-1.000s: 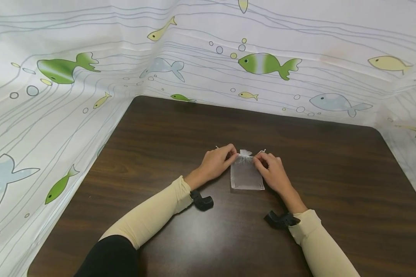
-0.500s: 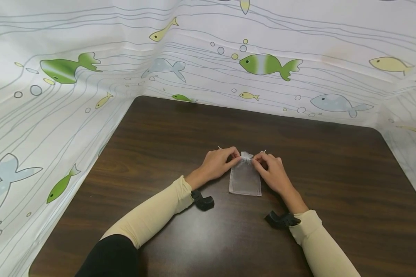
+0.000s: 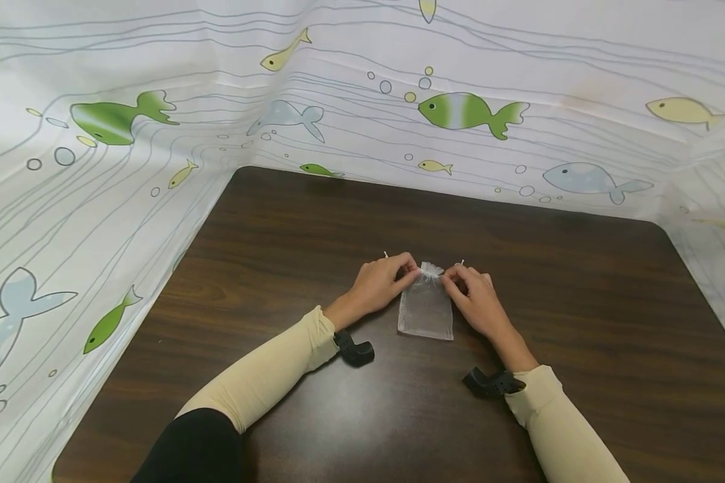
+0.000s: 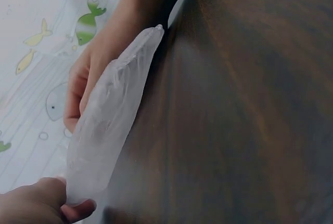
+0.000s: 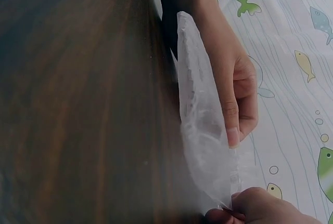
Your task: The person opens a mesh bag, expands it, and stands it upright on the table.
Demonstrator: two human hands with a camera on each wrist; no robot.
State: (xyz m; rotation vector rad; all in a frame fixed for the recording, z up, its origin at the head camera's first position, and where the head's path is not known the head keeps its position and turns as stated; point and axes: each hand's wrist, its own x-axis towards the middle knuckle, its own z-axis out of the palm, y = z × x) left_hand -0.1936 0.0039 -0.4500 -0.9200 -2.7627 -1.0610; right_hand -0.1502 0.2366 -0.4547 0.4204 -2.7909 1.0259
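Both hands at work: left (image 3: pixel 379 283) and right (image 3: pixel 476 298), each pinching the sheer white pouch (image 3: pixel 425 314) beside its gathered neck! It's out on the worktop (image 3: pixel 266 235), well inside the far and side edges, brown wood running wide either way, fish-print sheeting (image 3: pixel 362 47) beyond the far edge.

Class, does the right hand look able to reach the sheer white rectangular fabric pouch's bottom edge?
Probably yes: nothing covers that bottom edge, though the bare right hand pinches at the gathered top of the pouch.
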